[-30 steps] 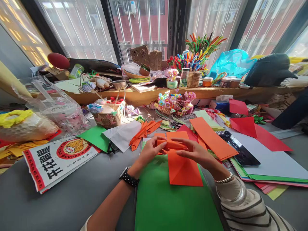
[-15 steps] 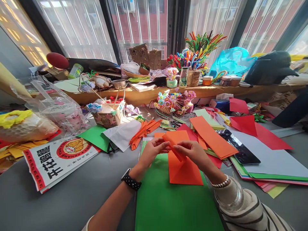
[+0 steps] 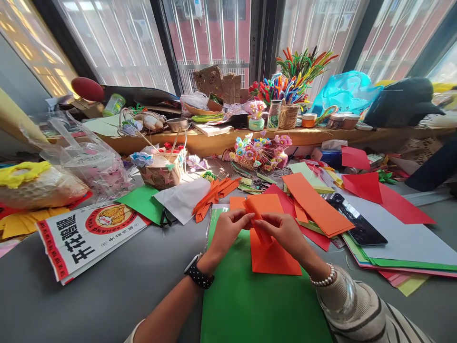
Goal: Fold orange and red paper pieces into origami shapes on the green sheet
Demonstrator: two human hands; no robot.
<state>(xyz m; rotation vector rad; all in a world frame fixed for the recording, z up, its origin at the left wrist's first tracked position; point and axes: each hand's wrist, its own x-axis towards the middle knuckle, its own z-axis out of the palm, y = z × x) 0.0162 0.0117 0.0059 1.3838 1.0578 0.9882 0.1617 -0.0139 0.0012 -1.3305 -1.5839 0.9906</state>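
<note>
Between my two hands is a small orange sheet of folded paper (image 3: 255, 205), held up above the table. My left hand (image 3: 233, 229) pinches its left side with thumb and finger. On the other side my right hand (image 3: 283, 233) pinches it too, the fingertips of both hands nearly meeting. Part of the folded paper is hidden behind my fingers. Below it, flat orange sheets (image 3: 274, 262) lie on a large green folder (image 3: 257, 309). Beyond my left hand rests a heap of folded orange strips (image 3: 214, 196).
Right of my hands lie longer orange sheets (image 3: 317, 205), a black phone (image 3: 360, 224) and a stack of coloured paper (image 3: 417, 243). A printed paper bag (image 3: 85, 238) lies at left. Behind stand a decorated basket (image 3: 162, 171) and a bunch of craft flowers (image 3: 257, 152).
My fingertips have come closer together on the folded paper, the left hand shifting slightly right. The paper's top edge has tilted a little; the surroundings stay the same.
</note>
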